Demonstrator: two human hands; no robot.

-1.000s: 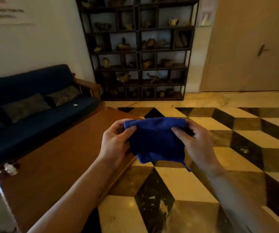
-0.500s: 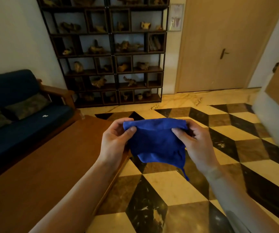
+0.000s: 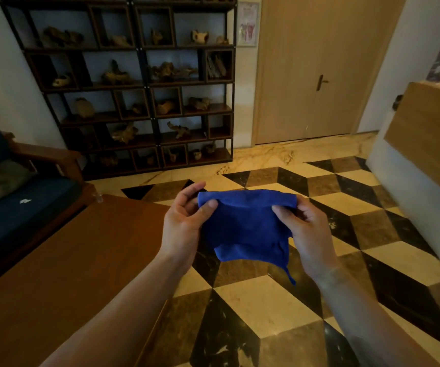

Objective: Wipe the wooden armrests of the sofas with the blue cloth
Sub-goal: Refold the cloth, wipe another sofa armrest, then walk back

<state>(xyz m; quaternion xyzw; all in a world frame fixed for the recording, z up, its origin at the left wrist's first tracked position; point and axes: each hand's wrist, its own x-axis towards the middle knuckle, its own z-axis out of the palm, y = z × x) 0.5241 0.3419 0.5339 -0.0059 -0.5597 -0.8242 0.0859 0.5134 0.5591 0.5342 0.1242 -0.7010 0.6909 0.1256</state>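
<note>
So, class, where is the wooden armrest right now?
In the head view the armrest sits far left, at the sofa's end beside the shelf.

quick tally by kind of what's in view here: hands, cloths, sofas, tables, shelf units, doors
hands: 2, left hand and right hand
blue cloth: 1
sofa: 1
wooden table: 1
shelf unit: 1
door: 1
total: 7

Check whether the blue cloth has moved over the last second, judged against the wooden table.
Cannot tell: the camera swung right. The blue cloth stays pinched between left hand and right hand, just beyond the wooden table corner.
</note>
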